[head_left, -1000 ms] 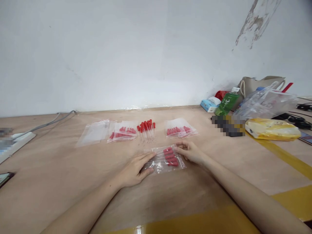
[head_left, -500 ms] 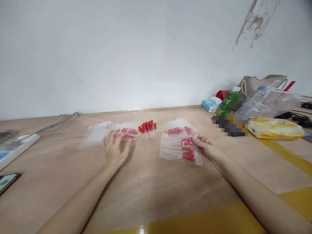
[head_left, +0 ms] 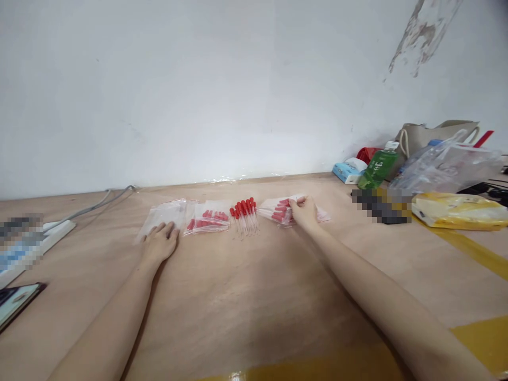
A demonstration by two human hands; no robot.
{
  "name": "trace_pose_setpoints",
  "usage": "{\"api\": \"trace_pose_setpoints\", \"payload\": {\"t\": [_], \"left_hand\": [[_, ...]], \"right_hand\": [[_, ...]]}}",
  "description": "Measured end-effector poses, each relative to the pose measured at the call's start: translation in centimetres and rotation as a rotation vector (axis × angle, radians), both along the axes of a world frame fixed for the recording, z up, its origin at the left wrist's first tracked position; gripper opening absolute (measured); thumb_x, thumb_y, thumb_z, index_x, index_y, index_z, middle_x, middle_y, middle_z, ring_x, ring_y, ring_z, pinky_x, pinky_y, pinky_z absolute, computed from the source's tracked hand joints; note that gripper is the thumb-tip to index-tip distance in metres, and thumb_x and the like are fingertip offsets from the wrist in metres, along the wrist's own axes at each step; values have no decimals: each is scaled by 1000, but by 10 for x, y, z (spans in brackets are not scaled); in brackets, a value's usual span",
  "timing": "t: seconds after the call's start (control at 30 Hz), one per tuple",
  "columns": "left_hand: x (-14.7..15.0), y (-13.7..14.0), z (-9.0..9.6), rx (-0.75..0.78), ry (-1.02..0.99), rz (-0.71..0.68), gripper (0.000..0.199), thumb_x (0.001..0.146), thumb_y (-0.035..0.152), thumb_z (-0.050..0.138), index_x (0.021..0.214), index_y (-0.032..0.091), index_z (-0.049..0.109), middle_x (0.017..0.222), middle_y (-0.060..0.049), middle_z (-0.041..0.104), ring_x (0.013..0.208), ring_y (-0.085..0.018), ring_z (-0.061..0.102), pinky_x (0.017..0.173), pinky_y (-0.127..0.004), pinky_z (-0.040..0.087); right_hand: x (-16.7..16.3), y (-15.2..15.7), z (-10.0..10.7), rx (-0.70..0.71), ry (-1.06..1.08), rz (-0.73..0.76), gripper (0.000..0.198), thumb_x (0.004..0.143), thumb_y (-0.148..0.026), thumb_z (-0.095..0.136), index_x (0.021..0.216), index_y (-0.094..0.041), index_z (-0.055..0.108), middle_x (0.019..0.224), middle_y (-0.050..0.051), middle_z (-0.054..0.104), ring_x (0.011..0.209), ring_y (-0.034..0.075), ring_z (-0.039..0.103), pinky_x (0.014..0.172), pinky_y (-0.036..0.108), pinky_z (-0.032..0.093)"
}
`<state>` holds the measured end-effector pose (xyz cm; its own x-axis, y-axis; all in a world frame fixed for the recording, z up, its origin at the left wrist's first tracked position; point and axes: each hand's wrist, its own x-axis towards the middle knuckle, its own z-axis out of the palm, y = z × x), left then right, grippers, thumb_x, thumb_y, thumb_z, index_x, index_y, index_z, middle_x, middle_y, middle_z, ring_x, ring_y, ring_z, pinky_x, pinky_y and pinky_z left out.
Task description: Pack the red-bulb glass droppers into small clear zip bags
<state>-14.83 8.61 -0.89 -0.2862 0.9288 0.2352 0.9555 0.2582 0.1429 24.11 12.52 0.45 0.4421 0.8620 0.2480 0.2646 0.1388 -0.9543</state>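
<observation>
My left hand [head_left: 159, 242] lies palm down, fingers stretched out, at the near edge of flat clear zip bags [head_left: 169, 212]. With its fingers pinched, my right hand [head_left: 305, 212] grips a clear zip bag of droppers [head_left: 281, 210] with red bulbs, over the right-hand pile of bags. Between my hands lies a loose bunch of droppers [head_left: 245, 216], thin clear tubes pointing toward me. Left of that bunch sit filled bags [head_left: 210, 219] with red bulbs showing through the plastic.
A white power strip [head_left: 59, 237] with a grey cable and a phone [head_left: 19, 301] lie at the left. On the right are a tissue pack [head_left: 347, 172], a green bottle [head_left: 379, 166], a plastic bag [head_left: 448, 164] and a yellow packet [head_left: 456, 210]. A wall stands behind.
My right hand has carried the dropper bag away from me and left onto the pile. My left hand has moved left from the filled bags and settled at the flat bags.
</observation>
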Motion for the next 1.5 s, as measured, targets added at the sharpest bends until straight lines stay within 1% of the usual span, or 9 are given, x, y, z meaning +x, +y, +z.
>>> {"api": "trace_pose_setpoints", "payload": {"t": [0.23,0.5,0.63,0.73,0.8,0.9,0.97,1.13,1.5], "left_hand": [[5,-5,7,31,-2,45,37,85,32,35,113,21,57,122,-8,55,109,-28,50,89,-40,38],[2,-8,14,167,-104,247,41,84,33,34,102,12,64,86,-17,67,81,-34,61,61,-38,45],[19,-14,27,383,-90,274,48,91,27,19,118,4,51,105,-20,61,98,-31,57,74,-42,45],[52,-24,35,490,-28,4,41,91,30,29,124,16,48,125,-4,52,118,-18,45,100,-32,33],[78,-35,35,547,24,-447,38,88,26,34,117,12,55,121,-7,56,118,-19,46,104,-35,29],[114,-56,30,296,46,-1046,37,87,20,35,118,20,56,120,-3,57,116,-20,49,105,-40,32],[130,-68,25,99,18,-1310,38,88,18,36,122,21,52,123,-3,55,116,-19,48,103,-39,35],[138,-80,20,-123,-215,-1398,37,86,27,47,123,21,51,125,-7,52,118,-21,46,102,-40,36],[139,-80,15,-178,-357,-1396,35,86,26,49,120,22,54,122,-7,55,118,-22,46,103,-42,33]], "right_hand": [[12,-8,-17,-32,-223,-117,30,67,-19,47,96,-18,53,59,-2,57,63,17,56,68,29,41],[22,-5,-22,-80,-231,-280,17,72,-29,46,74,-15,55,72,8,63,70,19,58,68,30,42],[21,-4,-23,-97,-211,-301,15,71,-30,46,73,-16,53,70,7,61,66,18,56,67,29,42],[19,-12,-18,-65,-240,-307,20,67,-24,50,85,-15,52,80,7,60,72,17,55,69,29,42],[16,-20,-13,38,-369,-332,25,66,-23,51,90,-15,52,92,9,57,82,19,54,75,31,41],[7,-30,-5,218,-600,-237,18,71,-23,49,86,-17,56,93,9,57,91,21,52,82,34,38],[-3,-32,-2,243,-669,13,15,73,-20,47,82,-17,59,84,6,60,85,19,54,79,30,39],[-37,-20,3,-12,-739,439,18,73,-16,48,76,-19,65,79,3,67,76,15,60,74,25,41],[-81,26,2,-300,-659,261,18,73,-28,54,78,-12,61,83,20,64,80,30,62,65,36,44]]}}
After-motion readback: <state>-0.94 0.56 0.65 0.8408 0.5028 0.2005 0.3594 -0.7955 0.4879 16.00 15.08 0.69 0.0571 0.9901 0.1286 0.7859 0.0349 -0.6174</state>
